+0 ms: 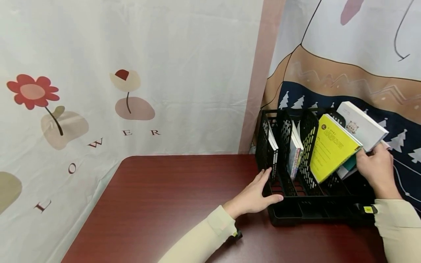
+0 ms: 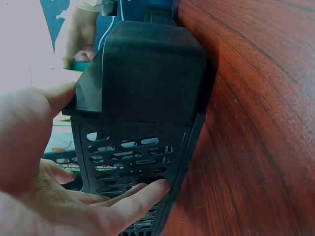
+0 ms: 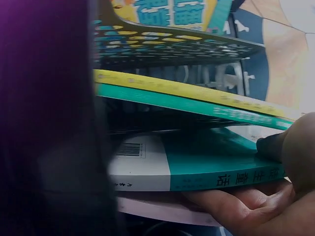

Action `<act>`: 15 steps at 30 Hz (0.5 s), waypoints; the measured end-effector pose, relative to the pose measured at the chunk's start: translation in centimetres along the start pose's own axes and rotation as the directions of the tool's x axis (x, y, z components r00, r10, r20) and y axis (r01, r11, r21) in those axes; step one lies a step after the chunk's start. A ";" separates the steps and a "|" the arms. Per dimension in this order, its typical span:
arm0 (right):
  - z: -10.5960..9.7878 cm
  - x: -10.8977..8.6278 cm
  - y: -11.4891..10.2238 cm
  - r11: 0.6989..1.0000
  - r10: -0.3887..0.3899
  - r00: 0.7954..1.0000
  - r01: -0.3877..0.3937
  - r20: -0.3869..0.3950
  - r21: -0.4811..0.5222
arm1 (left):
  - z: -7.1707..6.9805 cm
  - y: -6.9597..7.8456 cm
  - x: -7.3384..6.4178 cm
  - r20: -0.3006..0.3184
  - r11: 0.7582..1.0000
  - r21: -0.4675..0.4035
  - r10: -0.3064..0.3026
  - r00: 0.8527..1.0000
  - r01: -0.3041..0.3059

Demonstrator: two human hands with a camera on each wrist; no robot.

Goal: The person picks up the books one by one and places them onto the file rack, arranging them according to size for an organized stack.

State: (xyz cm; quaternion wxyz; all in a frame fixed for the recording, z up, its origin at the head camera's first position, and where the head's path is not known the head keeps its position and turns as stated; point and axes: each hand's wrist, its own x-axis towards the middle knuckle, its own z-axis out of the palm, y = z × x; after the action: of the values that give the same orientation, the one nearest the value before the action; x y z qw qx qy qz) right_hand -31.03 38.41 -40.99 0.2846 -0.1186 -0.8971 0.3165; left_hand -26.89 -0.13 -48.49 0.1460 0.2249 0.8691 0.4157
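A black perforated book rack (image 1: 329,210) stands at the right of the table. My right hand (image 1: 378,170) pinches a teal-and-white book (image 3: 211,152), thumb on its cover and fingers beneath, at the rack's right end. Another, pale-edged book (image 3: 167,210) lies beneath those fingers in the right wrist view. Left of that hand a yellow book (image 1: 332,149) leans in a slot, and a white book (image 1: 360,126) with a small cartoon tilts behind it. My left hand (image 1: 251,195) rests on the rack's front left corner, its fingers extended along the perforated side panel (image 2: 133,152).
Thin books (image 1: 295,149) stand in a slot left of the yellow one, and a white-spined book (image 1: 273,146) is in the leftmost slot. The rack sits on a reddish-brown table (image 1: 171,193), with a printed curtain (image 1: 194,80) behind.
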 end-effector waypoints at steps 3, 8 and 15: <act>0.5 -0.1 0.7 1.000 0.010 1.000 -0.010 0.020 -0.001 | -0.1 0.0 0.1 0.004 1.000 0.003 0.001 1.000 -0.001; 1.1 -0.3 1.7 1.000 0.000 0.998 0.002 0.061 -0.021 | -0.3 0.1 0.1 -0.001 1.000 0.018 -0.001 1.000 0.001; 1.1 -0.7 2.5 0.999 -0.013 0.990 0.020 0.143 -0.049 | -0.2 0.0 0.1 0.006 1.000 0.017 -0.007 1.000 0.007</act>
State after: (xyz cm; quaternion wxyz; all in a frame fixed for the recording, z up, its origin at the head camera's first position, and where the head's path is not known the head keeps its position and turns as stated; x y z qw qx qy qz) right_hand -31.04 39.49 -43.62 0.2194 -0.0954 -0.9237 0.2993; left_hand -27.06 -0.21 -48.40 0.1484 0.2245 0.8728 0.4073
